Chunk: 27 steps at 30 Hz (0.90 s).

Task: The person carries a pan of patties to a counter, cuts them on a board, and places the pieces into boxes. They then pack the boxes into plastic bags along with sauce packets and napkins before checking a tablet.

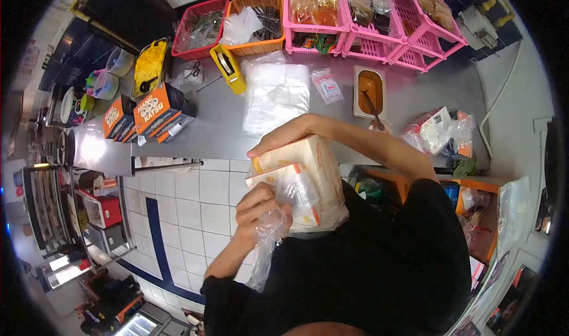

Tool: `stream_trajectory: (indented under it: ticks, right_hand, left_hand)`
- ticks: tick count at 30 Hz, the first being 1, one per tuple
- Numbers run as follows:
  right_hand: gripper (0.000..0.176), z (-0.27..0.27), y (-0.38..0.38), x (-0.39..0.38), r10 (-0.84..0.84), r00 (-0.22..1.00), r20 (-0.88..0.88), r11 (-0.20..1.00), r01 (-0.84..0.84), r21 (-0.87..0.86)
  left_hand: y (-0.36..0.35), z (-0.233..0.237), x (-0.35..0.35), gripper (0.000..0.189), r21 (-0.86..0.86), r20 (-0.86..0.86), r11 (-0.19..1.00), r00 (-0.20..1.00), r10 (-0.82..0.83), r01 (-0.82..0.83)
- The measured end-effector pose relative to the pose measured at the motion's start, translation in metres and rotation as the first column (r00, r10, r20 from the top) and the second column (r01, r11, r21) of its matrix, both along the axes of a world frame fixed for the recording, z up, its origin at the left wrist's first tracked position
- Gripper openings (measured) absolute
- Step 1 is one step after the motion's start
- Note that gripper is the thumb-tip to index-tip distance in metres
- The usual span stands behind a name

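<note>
One box [308, 182], likely light and stiff, in a slippery bag [264, 265], is held tight at its ends by the left hand [261, 208] and right hand [290, 135].

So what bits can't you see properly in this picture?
All in the head view:
- The pack: its print is blurred by creases and glare in the clear bag.
- The right hand: most of its fingers are hidden behind the pack.
- The left hand: its palm is hidden, closed round the bag.
- The pink baskets: their tops are cut off by the top edge.
- The orange boxes: the smaller lettering is too small to read.
</note>
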State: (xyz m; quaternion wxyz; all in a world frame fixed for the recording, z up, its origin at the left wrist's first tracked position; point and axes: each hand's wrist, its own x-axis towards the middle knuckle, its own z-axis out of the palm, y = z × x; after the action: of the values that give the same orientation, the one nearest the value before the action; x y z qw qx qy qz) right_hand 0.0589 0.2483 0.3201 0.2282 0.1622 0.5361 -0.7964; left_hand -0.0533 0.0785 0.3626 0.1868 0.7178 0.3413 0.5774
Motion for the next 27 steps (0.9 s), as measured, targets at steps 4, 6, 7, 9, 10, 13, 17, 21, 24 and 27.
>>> stream_trajectory:
  ticks: [4,6,7,9,10,13,17,21,24,27]
  right_hand:
    - [0.06,0.003,0.006,-0.022,-0.02,0.999,0.05,0.99,0.012,0.143]
    - [0.058,0.004,0.012,-0.034,0.037,0.999,-0.022,0.984,-0.033,0.174]
    - [0.055,0.009,0.02,-0.046,0.089,0.991,-0.099,0.975,-0.067,0.211]
    - [0.045,0.02,0.028,-0.074,0.287,0.886,-0.365,0.919,-0.147,0.366]
    - [0.041,0.045,0.029,-0.085,0.357,0.818,-0.451,0.874,-0.123,0.469]
    - [0.035,0.062,0.035,-0.1,0.346,0.875,-0.339,0.766,-0.055,0.641]
    - [0.025,0.024,0.055,-0.087,-0.255,0.918,-0.305,0.481,0.394,0.783]
    - [0.019,-0.029,-0.009,-0.07,-0.639,0.404,-0.654,-0.378,0.576,0.725]
    - [0.023,-0.032,-0.063,-0.077,-0.853,0.238,-0.464,-0.224,0.637,0.738]
    - [0.023,-0.04,-0.075,-0.094,-0.3,0.623,-0.722,-0.104,0.731,0.674]
  left_hand:
    - [0.012,0.005,-0.019,0.029,-0.022,-0.051,0.997,0.996,-0.078,0.077]
    - [0.01,-0.014,-0.036,0.027,-0.062,-0.075,0.993,0.991,-0.109,0.104]
    - [0.018,-0.018,-0.042,0.025,-0.017,-0.088,0.991,0.988,-0.131,0.13]
    - [0.033,-0.025,-0.054,0.02,0.071,-0.115,0.981,0.978,-0.174,0.182]
    - [0.047,-0.014,-0.057,0.015,0.222,-0.141,0.951,0.973,-0.185,0.213]
    - [0.082,-0.016,-0.093,0.016,0.447,-0.233,0.878,0.97,-0.074,0.174]
    - [0.149,-0.037,-0.138,0.012,0.581,-0.408,0.803,0.901,0.146,0.133]
    - [0.189,-0.058,-0.157,0.012,0.484,-0.5,0.844,0.865,0.051,0.23]
    - [0.202,-0.066,-0.181,0.014,0.347,-0.575,0.883,0.815,-0.065,0.316]
    - [0.191,-0.088,-0.195,0.014,0.024,-0.706,0.971,0.692,-0.153,0.239]
